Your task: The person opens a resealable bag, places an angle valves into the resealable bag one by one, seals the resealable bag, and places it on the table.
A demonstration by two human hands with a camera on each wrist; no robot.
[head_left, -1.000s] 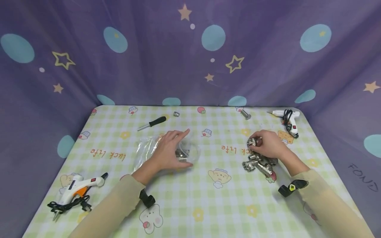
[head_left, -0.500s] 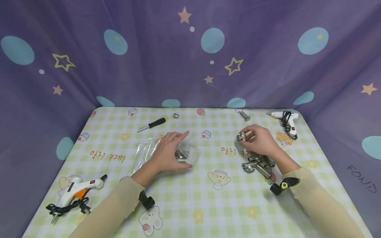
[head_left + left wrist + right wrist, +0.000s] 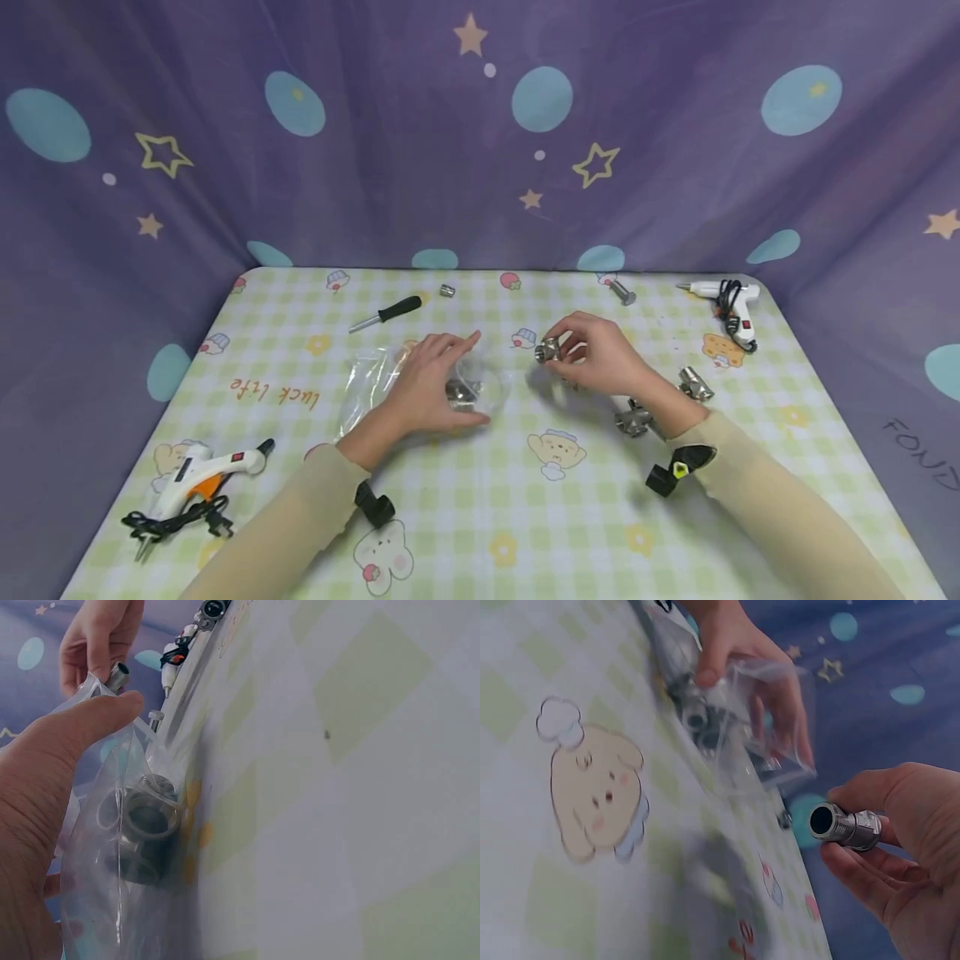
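On the checked tablecloth [image 3: 480, 500], under a starry purple backdrop [image 3: 375, 167], the right hand [image 3: 600, 360] pinches a metal fitting [image 3: 547, 350]; the left hand [image 3: 423, 383] holds open a plastic bag [image 3: 375, 379].

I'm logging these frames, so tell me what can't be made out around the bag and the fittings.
- Head view: how many fittings sit in the bag; left hand covers it.
- Head view: the loose fittings; right forearm hides part.
- Left wrist view: bag's contents are blurred by plastic.
- Right wrist view: the held fitting has its far end hidden in the right hand.
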